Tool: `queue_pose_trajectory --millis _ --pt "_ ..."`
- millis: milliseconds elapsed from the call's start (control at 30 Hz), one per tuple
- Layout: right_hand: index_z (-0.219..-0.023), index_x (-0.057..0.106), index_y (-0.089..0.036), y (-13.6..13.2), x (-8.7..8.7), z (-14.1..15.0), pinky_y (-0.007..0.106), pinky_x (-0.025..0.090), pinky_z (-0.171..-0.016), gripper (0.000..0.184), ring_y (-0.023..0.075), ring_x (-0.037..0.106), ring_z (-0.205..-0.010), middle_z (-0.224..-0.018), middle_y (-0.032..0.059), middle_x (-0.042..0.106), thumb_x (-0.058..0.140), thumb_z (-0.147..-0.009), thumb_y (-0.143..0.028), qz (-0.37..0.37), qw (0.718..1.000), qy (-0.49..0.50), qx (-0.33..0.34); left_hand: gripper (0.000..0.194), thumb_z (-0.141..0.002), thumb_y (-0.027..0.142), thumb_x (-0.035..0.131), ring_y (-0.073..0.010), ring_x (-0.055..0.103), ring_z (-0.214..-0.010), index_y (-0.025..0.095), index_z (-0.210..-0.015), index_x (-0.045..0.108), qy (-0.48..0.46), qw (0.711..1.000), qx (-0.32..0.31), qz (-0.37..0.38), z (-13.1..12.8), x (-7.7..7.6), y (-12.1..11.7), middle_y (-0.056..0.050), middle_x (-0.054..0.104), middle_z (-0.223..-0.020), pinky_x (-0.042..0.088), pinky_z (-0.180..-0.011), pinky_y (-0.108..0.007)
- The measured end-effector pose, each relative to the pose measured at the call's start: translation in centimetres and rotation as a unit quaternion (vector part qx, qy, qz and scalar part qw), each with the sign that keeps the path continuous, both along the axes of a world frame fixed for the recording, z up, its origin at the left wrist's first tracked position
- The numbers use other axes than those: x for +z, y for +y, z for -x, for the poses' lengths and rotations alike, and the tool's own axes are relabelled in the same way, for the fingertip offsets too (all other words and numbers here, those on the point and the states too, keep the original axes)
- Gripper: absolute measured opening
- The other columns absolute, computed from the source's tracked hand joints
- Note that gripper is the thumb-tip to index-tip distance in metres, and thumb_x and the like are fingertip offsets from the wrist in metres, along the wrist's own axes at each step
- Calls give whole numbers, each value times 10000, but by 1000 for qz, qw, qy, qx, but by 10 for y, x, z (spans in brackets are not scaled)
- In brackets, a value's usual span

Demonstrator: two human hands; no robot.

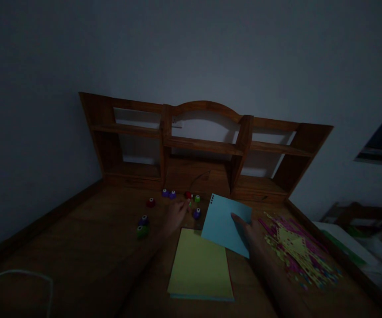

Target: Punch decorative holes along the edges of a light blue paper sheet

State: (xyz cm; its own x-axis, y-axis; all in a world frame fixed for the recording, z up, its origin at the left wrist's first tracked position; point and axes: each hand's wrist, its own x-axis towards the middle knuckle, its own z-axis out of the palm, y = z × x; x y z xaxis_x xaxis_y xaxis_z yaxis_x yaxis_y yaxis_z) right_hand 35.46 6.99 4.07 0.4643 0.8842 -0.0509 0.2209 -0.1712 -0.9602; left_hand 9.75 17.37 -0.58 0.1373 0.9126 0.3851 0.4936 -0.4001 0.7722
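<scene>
Head view: brown desk (88,247).
Left hand (175,215): middle, by little green toy (190,204); can't tell its grip.
Right hand (251,234): right of middle, finger on blue paper (222,221); can't tell its grip.
Yellow paper (200,267): bottom middle.
Sticks (302,260): lower right.

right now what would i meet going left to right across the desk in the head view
white cable, front green dome, left hand, rear green dome, blue punched sheet, pile of yellow and pink sticks

Blue sheet (222,223) overlapping yellow paper (200,269)
</scene>
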Motion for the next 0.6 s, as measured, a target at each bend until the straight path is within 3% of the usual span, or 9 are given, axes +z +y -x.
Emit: queue_pose_trajectory --millis 133,333,433,600 --pt "-862 660 -134 0 -1 -1 295 481 -569 431 264 639 -728 -812 105 686 653 -666 -518 -1 999 31 9 556 -915 527 287 -191 598 -668 192 -619 618 -3 1000 5 -6 0 -2 1 -53 656 -665 408 -698 -298" --pt "-916 654 -159 3 -7 -1 312 496 -584 455 271 650 -738 -833 100 687 656 -665 -539 17 998 62 -2 630 -900 579 221 -171 539 -450 186 -542 557 -57 992 6 113 2 -11 5 -45 560 -468 375 -514 -281" --pt "-897 658 -166 4 -9 -2 312 500 -577 444 270 656 -725 -818 98 691 665 -663 -544 20 997 70 18 616 -906 563 206 -174 562 -504 184 -591 575 -72 993 35 91 5 -12 8 -44 586 -521 377 -529 -275" --pt "-958 656 -122 5 -14 -4 299 497 -555 524 267 665 -699 -828 111 704 665 -677 -564 5 993 108 37 589 -912 545 254 -175 574 -589 184 -604 602 13 996 75 36 7 -4 5 -42 621 -582 385 -630 -290"
